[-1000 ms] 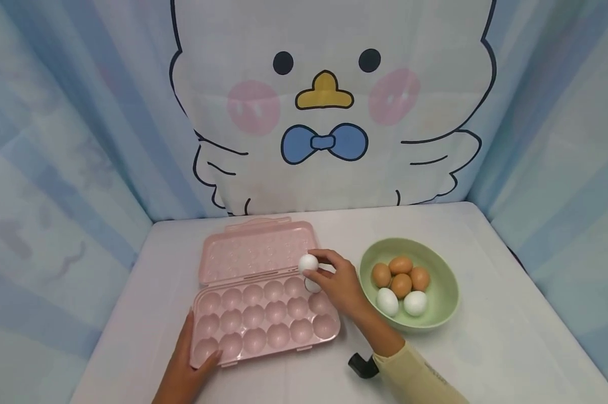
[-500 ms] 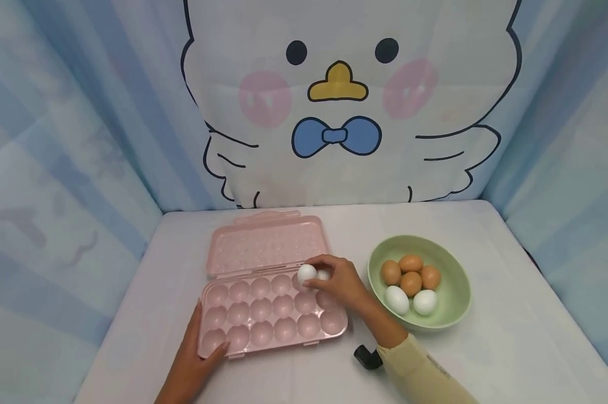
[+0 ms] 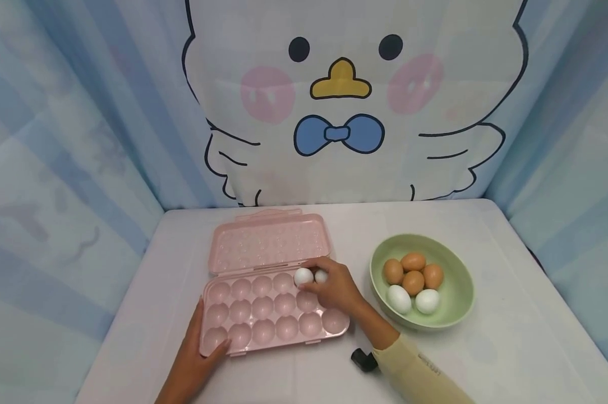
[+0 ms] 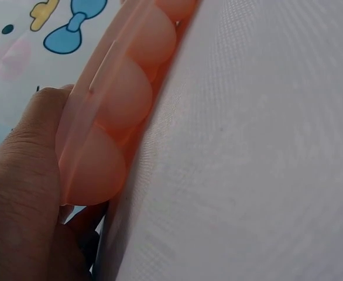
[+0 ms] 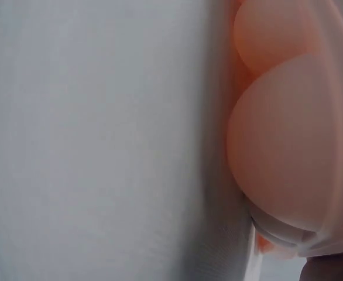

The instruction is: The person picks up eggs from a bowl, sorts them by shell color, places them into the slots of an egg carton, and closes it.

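Note:
A pink plastic egg carton [image 3: 263,307] lies with its lid open on the white table. My left hand [image 3: 194,353] grips its near left corner, thumb on the near rim and fingers along the left side. In the left wrist view the thumb [image 4: 37,126] lies against the carton's edge. My right hand [image 3: 336,286] pinches a white egg [image 3: 303,276] at the back row, second cup from the right. Another white egg [image 3: 321,276] sits in the end cup beside it, partly hidden by the fingers. The right wrist view shows mostly the carton's rounded cups [image 5: 283,140].
Right of the carton stands a green bowl [image 3: 457,300] holding several brown eggs [image 3: 413,282] and two white eggs [image 3: 399,299]. The carton's lid [image 3: 271,244] lies back toward the printed curtain [image 3: 344,174]. A black object [image 3: 363,360] shows by the right sleeve.
My right hand has lowered the white egg from above the carton to the back-row cup. The left hand keeps its grip on the corner. The head view has shifted slightly.

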